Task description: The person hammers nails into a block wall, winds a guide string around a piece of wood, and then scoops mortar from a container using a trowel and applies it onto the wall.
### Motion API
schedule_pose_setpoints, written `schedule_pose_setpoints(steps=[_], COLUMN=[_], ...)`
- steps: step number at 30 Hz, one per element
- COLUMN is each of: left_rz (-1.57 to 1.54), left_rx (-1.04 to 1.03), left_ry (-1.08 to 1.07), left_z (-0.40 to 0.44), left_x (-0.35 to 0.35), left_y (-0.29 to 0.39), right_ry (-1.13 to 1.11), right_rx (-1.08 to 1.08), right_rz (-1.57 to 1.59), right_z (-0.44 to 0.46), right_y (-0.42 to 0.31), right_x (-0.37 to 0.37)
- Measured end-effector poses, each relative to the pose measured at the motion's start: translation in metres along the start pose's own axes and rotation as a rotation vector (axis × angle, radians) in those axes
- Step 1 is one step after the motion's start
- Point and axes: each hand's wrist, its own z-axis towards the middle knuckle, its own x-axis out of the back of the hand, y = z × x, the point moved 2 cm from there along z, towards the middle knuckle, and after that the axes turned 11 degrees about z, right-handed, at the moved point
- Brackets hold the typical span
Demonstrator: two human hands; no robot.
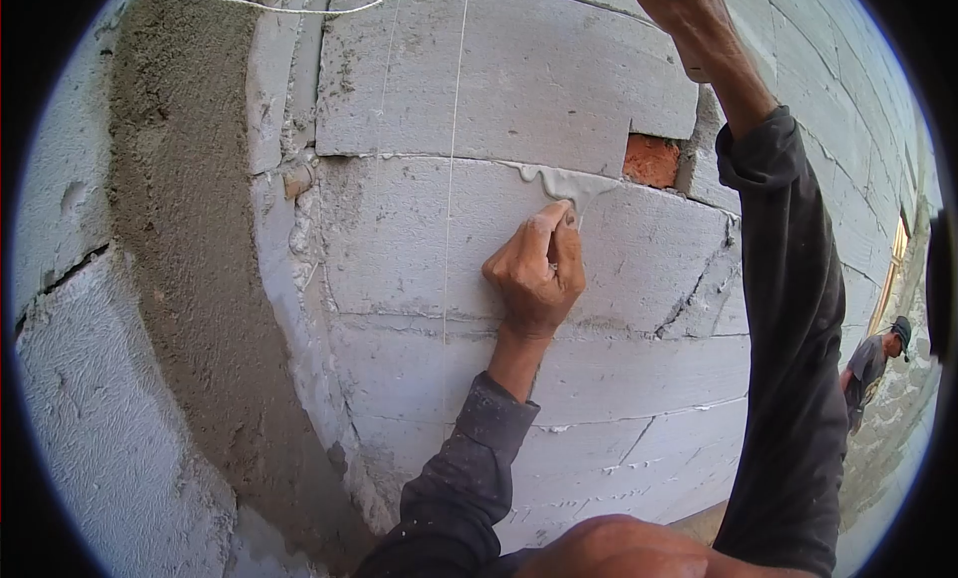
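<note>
My left hand (539, 269) is at the block wall (389, 239), its fingers pinched together just below a wet, pale smear of paste (569, 184) along a joint between two blocks. Whatever lies between those fingertips is too small to make out. A thin white string (454, 119) hangs down the wall left of this hand. My right hand (681, 9) is raised high at the top edge of the view, partly cut off, with its fingers hidden. A red brick piece (652, 161) fills a gap right of the paste.
A vertical band of rough grey mortar (185, 229) runs down the left side. A white cord (299, 10) loops across the top. At the far right a person (870, 368) in a dark cap stands beside the wall. Cracks mark blocks on the right.
</note>
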Motion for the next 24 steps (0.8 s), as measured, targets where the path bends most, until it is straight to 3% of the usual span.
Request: schedule_pose_setpoints(steps=[2, 4, 6, 8, 12, 13, 15, 17, 19, 21, 23, 24], left_rz=[-0.004, -0.003, -0.001, -0.007, -0.004, -0.008, -0.014, -0.006, -0.014, -0.025, -0.024, -0.029], left_rx=[-0.011, -0.002, 0.0, -0.009, 0.006, 0.006, 0.005, 0.012, 0.01, 0.012, 0.024, 0.029], left_ry=[0.025, 0.012, 0.006, 0.029, 0.017, 0.019, 0.025, 0.011, 0.025, 0.031, 0.022, 0.024], left_z=[0.0, 0.0, 0.001, 0.0, 0.001, 0.0, 0.001, 0.001, 0.002, 0.001, 0.002, 0.001], left_x=[0.0, 0.001, 0.001, 0.0, 0.002, 0.002, 0.002, 0.004, 0.003, 0.003, 0.004, 0.004], left_y=[0.002, 0.003, 0.002, 0.001, 0.002, 0.002, 0.002, 0.002, 0.001, 0.001, 0.001, 0.001], right_ry=[-0.009, -0.36, -0.444, 0.002, 0.113, -0.192, -0.498, -0.056, -0.08, -0.106, 0.002, -0.003], right_rx=[0.025, -0.282, -0.503, -0.097, 0.006, -0.167, -0.335, -0.127, -0.163, -0.209, 0.025, 0.027], right_rz=[0.022, 0.008, 0.009, 0.046, -0.101, -0.061, -0.024, -0.123, -0.021, 0.075, -0.189, -0.193], right_z=[0.001, 0.007, 0.013, 0.013, 0.006, 0.015, 0.014, 0.008, 0.003, -0.003, -0.01, -0.013], right_y=[-0.007, -0.045, -0.059, -0.017, -0.03, -0.051, -0.048, -0.013, -0.054, -0.05, -0.019, -0.015], right_x=[0.003, 0.022, 0.026, 0.009, 0.007, 0.021, 0.019, 0.002, 0.013, 0.009, -0.01, -0.01])
